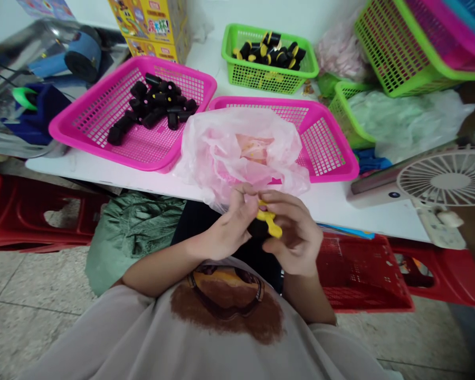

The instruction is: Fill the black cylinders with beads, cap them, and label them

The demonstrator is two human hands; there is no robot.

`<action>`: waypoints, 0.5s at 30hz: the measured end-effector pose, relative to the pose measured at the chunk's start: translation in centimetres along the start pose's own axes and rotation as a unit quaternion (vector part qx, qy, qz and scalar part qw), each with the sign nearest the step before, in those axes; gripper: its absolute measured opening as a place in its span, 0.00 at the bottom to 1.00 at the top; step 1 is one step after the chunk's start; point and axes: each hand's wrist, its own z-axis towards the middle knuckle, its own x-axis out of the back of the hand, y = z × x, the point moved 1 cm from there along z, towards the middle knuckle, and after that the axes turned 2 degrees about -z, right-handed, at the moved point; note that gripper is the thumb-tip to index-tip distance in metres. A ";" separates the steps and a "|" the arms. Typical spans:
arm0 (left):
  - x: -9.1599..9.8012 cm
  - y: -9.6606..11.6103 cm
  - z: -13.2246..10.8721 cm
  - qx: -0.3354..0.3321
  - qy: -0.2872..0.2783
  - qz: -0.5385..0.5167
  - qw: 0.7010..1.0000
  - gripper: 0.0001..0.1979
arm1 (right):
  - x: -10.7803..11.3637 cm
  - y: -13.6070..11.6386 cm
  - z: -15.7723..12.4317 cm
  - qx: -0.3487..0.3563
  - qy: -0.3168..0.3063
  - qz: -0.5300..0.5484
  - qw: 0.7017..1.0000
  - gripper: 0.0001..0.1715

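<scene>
Head view: 1 yellow piece point(275, 230), gripped by the fingers point(287, 199) of both hands, left hand point(228, 232) and right hand point(301, 232), just off the table point(332, 203) front edge. 2 pink baskets: left basket point(122, 157) has a pile of black parts point(154, 117), overlapping, can't count exactly; right basket point(329, 145) has 1 plastic bag point(216, 145) over it. 1 green basket point(257, 79) behind, black-and-yellow parts point(273, 39) heaped, count unclear. 1 fan point(451, 181) at right.
</scene>
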 end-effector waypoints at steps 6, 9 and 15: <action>1.4 0.9 0.1 -0.214 -0.107 0.342 0.909 0.27 | 0.9 -0.3 -1.1 -0.121 0.011 0.118 0.986 0.26; 1.9 1.7 0.7 -0.235 -0.089 0.441 0.862 0.24 | 0.0 -0.3 -1.4 -0.277 -0.029 0.194 0.941 0.41; 3.0 1.7 1.3 -0.170 -0.096 0.492 0.849 0.19 | -1.1 0.2 -0.9 -0.410 -0.032 0.333 0.849 0.32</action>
